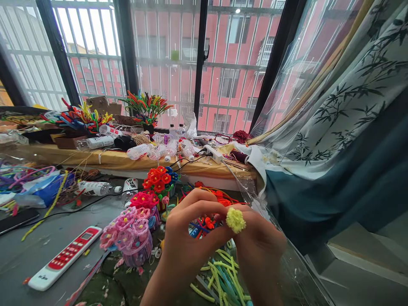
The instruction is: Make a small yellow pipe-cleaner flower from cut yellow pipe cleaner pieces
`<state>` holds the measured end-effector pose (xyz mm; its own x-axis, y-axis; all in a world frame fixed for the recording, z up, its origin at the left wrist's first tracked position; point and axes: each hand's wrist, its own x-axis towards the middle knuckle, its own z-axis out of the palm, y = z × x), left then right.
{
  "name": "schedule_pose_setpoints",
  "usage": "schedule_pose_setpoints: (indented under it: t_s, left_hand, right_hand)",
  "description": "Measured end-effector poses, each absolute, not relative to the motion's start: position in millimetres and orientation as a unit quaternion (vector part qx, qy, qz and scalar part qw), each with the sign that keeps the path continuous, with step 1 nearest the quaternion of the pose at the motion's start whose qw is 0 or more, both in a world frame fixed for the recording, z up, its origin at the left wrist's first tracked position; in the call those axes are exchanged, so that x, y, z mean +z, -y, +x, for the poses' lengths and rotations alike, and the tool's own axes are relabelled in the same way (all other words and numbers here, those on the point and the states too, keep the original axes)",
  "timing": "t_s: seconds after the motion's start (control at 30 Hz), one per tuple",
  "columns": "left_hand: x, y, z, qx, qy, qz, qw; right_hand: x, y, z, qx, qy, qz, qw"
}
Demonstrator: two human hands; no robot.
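Observation:
Between both hands, near the middle of the view, is a small fuzzy pale-yellow coil of pipe cleaner (236,220). My left hand (194,227) pinches it from the left with thumb and forefinger. My right hand (259,240) is closed against its other side, its fingertips mostly hidden behind the coil and the hand itself. Below the hands lie loose yellow-green pipe cleaners (219,276) on the dark work surface. Left of my left hand stands a bunch of pink pipe-cleaner flowers (130,229) in a purple striped pot, with red flowers (158,178) behind it.
A red and white remote control (65,257) lies on the grey table at left. Plastic bottles (95,188) and a black cable are behind it. Along the windowsill (219,168) are more bottles, a power strip (213,154) and coloured pipe-cleaner bundles. A curtain (306,204) hangs at right.

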<state>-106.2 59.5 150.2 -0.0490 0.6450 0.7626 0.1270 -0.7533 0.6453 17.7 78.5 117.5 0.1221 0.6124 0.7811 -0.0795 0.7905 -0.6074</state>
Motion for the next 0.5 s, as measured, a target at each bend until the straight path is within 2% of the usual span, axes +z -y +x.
schedule_pose_setpoints:
  t_s: [0.23, 0.5]
  left_hand:
    - [143, -68, -106, 0.658, -0.264, 0.655, 0.262]
    - [140, -71, -103, 0.671, -0.230, 0.629, 0.319]
  right_hand:
    - [124, -77, 23, 0.179, 0.642, -0.210, 0.716]
    - [126, -76, 22, 0.178, 0.660, -0.213, 0.698]
